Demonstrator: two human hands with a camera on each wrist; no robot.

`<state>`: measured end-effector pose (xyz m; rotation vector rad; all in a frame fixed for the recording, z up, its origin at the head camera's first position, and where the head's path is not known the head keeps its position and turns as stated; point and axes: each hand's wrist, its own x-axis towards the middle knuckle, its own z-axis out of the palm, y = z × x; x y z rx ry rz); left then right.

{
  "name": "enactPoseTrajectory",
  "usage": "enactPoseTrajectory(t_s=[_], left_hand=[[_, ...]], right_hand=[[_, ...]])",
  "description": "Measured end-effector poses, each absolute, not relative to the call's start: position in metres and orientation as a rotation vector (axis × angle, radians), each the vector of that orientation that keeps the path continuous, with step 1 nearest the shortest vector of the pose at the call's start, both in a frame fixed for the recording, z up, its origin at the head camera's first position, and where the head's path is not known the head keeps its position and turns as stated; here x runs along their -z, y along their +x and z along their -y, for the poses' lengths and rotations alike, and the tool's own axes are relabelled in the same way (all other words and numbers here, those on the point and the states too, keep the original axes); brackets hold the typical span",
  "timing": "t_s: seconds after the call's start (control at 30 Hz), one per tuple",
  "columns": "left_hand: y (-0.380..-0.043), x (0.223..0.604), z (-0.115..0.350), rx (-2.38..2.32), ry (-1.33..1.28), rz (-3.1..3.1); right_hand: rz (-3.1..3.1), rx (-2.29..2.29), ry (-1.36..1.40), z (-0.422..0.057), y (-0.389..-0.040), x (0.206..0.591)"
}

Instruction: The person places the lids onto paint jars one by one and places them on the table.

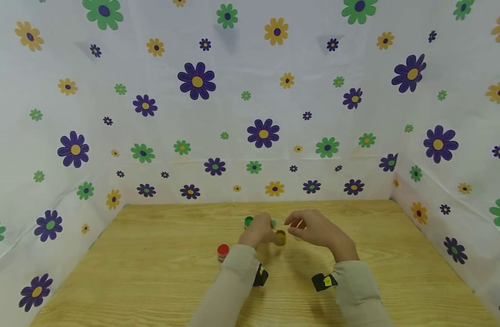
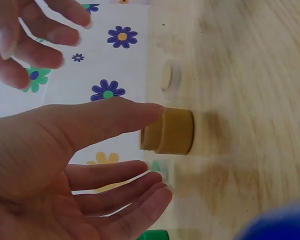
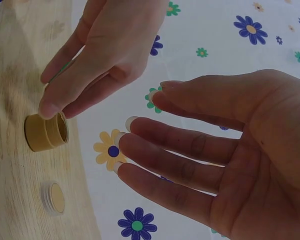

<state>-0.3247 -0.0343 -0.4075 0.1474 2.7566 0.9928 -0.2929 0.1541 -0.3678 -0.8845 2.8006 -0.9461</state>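
Observation:
A mustard-yellow tub (image 1: 280, 238) stands uncapped on the wooden table; its open mouth shows in the right wrist view (image 3: 63, 128). My left hand (image 1: 258, 230) is beside it, thumb tip at the tub's rim in the left wrist view (image 2: 174, 131). The other left fingers extend loosely, apart from the tub. To the right, my right hand (image 1: 320, 230) hovers above the table with fingers slightly bent and nothing between them. Below it lies a small round lid (image 3: 54, 198), clear-edged with a pale yellow face.
A green-lidded tub (image 1: 248, 221) and a teal-topped one (image 1: 273, 224), partly hidden, stand behind my left hand. Beside my left sleeve is a red-lidded tub (image 1: 223, 251). A blurred blue shape (image 2: 280, 225) fills a corner of the left wrist view. Flower-printed cloth (image 1: 233, 113) surrounds the table.

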Motion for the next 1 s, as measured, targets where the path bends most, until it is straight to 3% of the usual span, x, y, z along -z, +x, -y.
enactPoseTrajectory(t_s=[0.67,1.0], left_hand=[[-0.322,0.431,0.016,-1.031,0.152,-2.826],[-0.313,0.406,0.019,-0.944,0.256,-2.842]], right_hand=[[-2.798,0.951,-0.904,-0.159,-0.289,0.372],[-2.841,0.957,-0.831,-0.159,-0.294,0.376]])
